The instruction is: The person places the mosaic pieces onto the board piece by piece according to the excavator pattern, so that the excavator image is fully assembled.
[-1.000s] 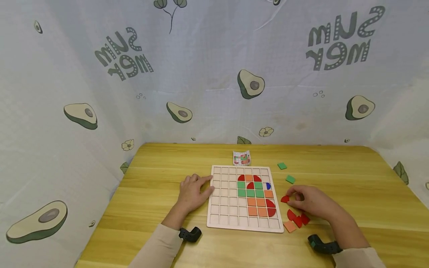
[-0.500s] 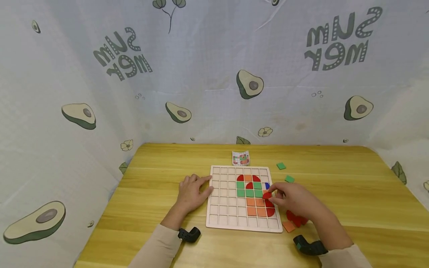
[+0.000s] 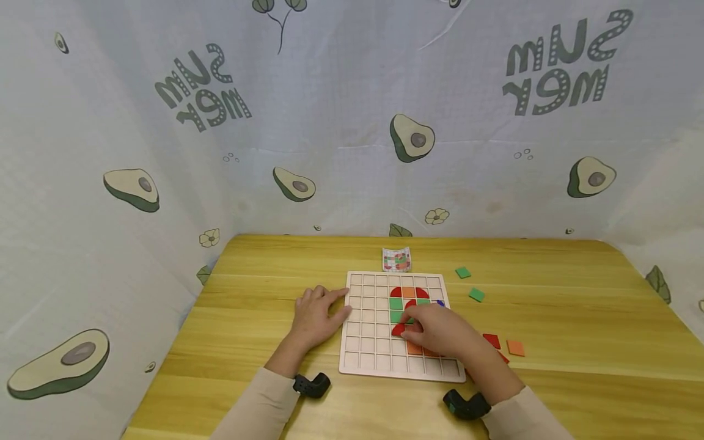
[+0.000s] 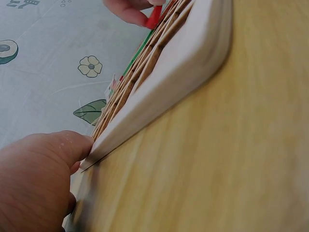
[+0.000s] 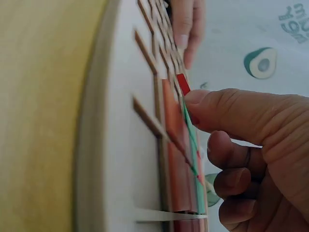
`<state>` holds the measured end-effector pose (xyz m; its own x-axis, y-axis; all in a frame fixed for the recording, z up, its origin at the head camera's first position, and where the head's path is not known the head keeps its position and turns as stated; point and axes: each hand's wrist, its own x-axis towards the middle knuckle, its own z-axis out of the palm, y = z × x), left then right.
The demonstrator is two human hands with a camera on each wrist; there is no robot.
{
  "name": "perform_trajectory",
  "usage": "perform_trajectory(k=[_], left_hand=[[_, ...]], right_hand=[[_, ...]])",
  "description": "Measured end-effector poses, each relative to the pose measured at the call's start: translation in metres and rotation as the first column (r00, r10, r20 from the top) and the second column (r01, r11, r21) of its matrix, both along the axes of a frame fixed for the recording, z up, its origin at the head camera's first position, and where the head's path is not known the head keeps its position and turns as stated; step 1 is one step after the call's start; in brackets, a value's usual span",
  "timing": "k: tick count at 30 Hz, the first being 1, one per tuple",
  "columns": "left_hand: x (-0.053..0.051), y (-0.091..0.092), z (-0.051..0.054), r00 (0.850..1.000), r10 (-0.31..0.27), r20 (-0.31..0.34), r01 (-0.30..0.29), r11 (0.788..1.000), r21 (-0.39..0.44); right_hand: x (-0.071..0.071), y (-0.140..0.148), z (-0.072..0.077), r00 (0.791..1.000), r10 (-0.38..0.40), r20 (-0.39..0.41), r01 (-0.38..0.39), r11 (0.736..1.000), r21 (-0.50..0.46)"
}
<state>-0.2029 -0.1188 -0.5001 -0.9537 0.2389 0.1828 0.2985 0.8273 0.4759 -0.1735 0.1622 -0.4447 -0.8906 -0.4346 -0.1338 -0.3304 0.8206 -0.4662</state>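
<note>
A pale wooden grid board (image 3: 365, 360) lies on the table, with red, orange, green and blue pieces set in its cells. My left hand (image 3: 316, 318) rests at the board's left edge, thumb and index finger touching the rim. With thumb and index finger, my right hand (image 3: 440, 330) pinches a red quarter-circle tile (image 3: 397, 330) over a cell just below the green tiles (image 3: 396, 316). In the right wrist view the red tile (image 5: 183, 84) sticks out from the fingertips, tilted at the board's surface. My right hand hides several pieces on the board's right side.
Behind the board lies a small printed pattern card (image 3: 396, 260). Loose to the right are a green tile (image 3: 463, 272), another green tile (image 3: 476, 295), a red piece (image 3: 491, 340) and an orange tile (image 3: 516, 348). A patterned cloth (image 3: 352, 122) hangs behind the table.
My right hand has carried the red tile left from the loose pieces onto the board. An orange tile and a red piece now show where my arm was. My left hand has stayed put.
</note>
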Motion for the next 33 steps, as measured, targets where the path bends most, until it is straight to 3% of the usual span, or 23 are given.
perform_trajectory(k=[4, 11, 15, 22, 28, 33], left_hand=[[0.000, 0.001, 0.000, 1.000, 0.001, 0.007, -0.001, 1.000, -0.003], [-0.001, 0.001, 0.000, 1.000, -0.002, 0.007, 0.002, 1.000, -0.007], [0.000, 0.002, -0.001, 1.000, -0.002, 0.005, 0.002, 1.000, -0.006], [-0.001, 0.003, 0.000, 1.000, 0.002, 0.013, -0.002, 1.000, -0.001], [0.000, 0.002, 0.001, 1.000, 0.002, 0.011, -0.002, 1.000, -0.001], [0.000, 0.002, 0.000, 1.000, 0.009, 0.008, -0.009, 1.000, 0.001]], right_hand=[[0.000, -0.002, -0.005, 1.000, -0.024, 0.007, 0.024, 1.000, 0.008], [0.002, -0.003, -0.008, 0.998, 0.054, -0.029, -0.054, 0.998, -0.031], [0.001, -0.001, -0.007, 0.998, 0.053, -0.022, -0.054, 0.998, -0.044], [-0.002, 0.027, 0.008, 0.998, -0.042, 0.041, 0.047, 0.991, -0.128], [0.000, 0.058, 0.021, 0.984, -0.160, 0.084, 0.170, 0.976, -0.135], [0.003, 0.083, 0.023, 0.980, -0.191, 0.053, 0.196, 0.973, -0.126]])
